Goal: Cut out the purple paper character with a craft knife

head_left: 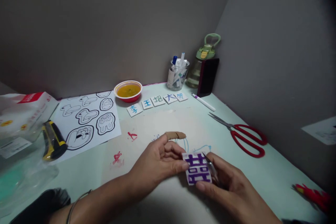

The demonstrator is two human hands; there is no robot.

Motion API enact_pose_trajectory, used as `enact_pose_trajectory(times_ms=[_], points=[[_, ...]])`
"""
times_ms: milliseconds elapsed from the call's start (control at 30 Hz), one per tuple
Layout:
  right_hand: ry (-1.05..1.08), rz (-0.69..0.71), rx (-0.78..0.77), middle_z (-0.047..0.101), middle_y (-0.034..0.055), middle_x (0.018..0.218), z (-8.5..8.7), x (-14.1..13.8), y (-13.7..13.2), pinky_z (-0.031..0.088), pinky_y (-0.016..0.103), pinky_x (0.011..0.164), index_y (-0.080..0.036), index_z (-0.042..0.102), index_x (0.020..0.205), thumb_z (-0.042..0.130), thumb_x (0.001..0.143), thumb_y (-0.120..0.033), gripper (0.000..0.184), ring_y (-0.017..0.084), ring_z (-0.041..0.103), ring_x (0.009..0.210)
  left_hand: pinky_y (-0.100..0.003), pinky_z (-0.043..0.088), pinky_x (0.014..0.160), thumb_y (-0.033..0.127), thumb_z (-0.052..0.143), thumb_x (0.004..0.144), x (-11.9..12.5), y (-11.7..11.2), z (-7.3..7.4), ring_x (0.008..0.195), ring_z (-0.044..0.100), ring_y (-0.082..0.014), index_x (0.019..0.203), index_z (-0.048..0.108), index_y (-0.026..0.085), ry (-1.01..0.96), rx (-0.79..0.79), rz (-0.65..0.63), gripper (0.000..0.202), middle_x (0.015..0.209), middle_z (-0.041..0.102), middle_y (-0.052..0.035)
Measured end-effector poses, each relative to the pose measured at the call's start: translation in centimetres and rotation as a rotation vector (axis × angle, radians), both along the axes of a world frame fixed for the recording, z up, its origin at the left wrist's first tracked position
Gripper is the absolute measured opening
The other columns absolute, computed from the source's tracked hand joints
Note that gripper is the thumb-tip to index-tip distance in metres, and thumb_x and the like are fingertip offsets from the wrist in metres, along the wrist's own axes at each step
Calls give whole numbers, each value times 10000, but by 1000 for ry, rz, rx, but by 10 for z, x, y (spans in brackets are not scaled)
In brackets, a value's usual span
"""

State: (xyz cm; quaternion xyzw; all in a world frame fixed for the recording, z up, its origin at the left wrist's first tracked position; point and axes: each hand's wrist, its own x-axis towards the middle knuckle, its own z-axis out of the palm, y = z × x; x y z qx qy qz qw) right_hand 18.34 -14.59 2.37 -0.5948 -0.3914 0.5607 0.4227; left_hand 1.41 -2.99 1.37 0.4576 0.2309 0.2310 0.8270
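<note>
A small white square tile [198,169] bearing a thick purple double-character design is held up between both hands. My left hand [161,159] pinches its left edge with the thumb in front; a tan bandage [175,135] wraps the extended index finger. My right hand [228,185] presses its thumb on the lower right corner. A thin pointed metal tool [210,163] also sits in the right hand, its tip by the tile's upper right edge; most of it is hidden by the fingers, so its kind is unclear.
Red-handled scissors [236,133] lie right, near a white marker [203,102]. Behind are lettered tiles [158,101], a bowl of yellow liquid [128,91], a cup of markers [177,75], a phone [208,77] and a bottle [194,70]. Left: printed sheet [89,136], yellow-black cutter [54,141], plastic bags [26,119].
</note>
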Motion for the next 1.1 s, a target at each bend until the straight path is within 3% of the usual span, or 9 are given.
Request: enact_pose_trajectory(times_ms=[133,233,367,433,533,600,900,1100], points=[[-255,70,119,654,36,875,5,11,-1,518,308,744,-239,616,940,524,953,-461,240,211,626,854,-260,445,753,243,750,823,-4,7,1,808,578,-116,1269,514,211,64,82,26,505,975,561,-6],[-487,14,188,688,39,931,9,20,0,524,276,722,-272,658,1004,458,988,-450,268,215,649,884,-293,460,764,258,653,898,-8,14,2,851,602,-157,1348,472,228,176,193,-44,486,1036,618,-38],[-612,16,230,715,44,959,5,28,2,543,285,731,-277,701,1021,570,942,-407,200,241,674,915,-390,407,975,244,553,962,-9,18,-3,1086,594,-243,1240,609,212,378,627,-106,285,1152,691,-75],[-666,43,257,715,49,982,-1,30,3,537,304,758,-275,696,1036,572,949,-384,187,239,673,913,-405,358,1039,280,620,937,-9,18,-6,1155,553,-258,1339,551,236,430,820,-87,410,1206,675,-68],[-760,108,312,701,57,1015,-9,33,4,519,319,778,-271,684,1076,539,978,-335,186,220,660,917,-416,366,1017,378,825,761,-9,20,-9,1151,516,-296,1427,466,225,491,980,-106,772,1232,633,-83],[-823,149,357,692,62,1012,-12,34,6,512,317,769,-266,681,1112,520,989,-298,205,209,652,913,-403,367,996,361,870,702,-10,22,-10,1122,510,-296,1430,463,225,525,1025,-143,845,1192,631,-69],[-1060,155,517,643,81,1008,-19,34,6,494,300,661,-256,700,1132,504,992,-228,242,188,629,842,-348,341,964,237,848,733,-9,25,-1,1105,481,-260,1437,410,279,605,953,-233,831,1174,682,34],[-1085,176,564,612,76,996,-23,37,4,494,299,661,-236,682,1140,520,985,-176,232,181,606,858,-328,346,956,276,853,738,-8,28,0,1088,494,-235,1416,412,267,595,980,-243,809,1179,685,54]])
